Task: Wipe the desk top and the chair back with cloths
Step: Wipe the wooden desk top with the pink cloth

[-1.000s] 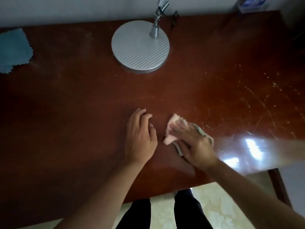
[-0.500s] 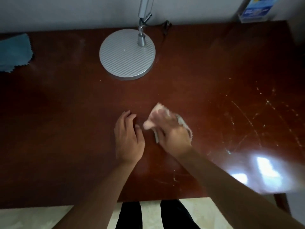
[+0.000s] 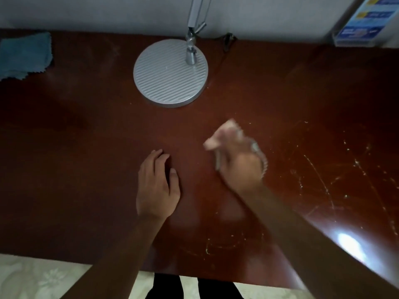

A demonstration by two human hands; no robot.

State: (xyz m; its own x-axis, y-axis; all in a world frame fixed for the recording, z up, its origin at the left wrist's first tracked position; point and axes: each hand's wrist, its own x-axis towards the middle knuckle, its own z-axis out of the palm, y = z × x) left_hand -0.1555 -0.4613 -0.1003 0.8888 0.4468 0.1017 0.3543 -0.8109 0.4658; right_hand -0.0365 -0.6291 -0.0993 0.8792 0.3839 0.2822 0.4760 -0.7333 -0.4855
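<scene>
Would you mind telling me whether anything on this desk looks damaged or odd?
Yes: the dark reddish-brown wooden desk top carries pale scratches and specks across its right side, right of the right hand wiping with a pink cloth. Fainter marks lie near the front edge. Nothing looks spilled.

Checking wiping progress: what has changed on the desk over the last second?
The right hand, gripping the pink cloth throughout, swept left toward the left hand, then back right and farther up the desk. Nothing was let go. The left hand, lamp base and blue cloth stayed put.
</scene>
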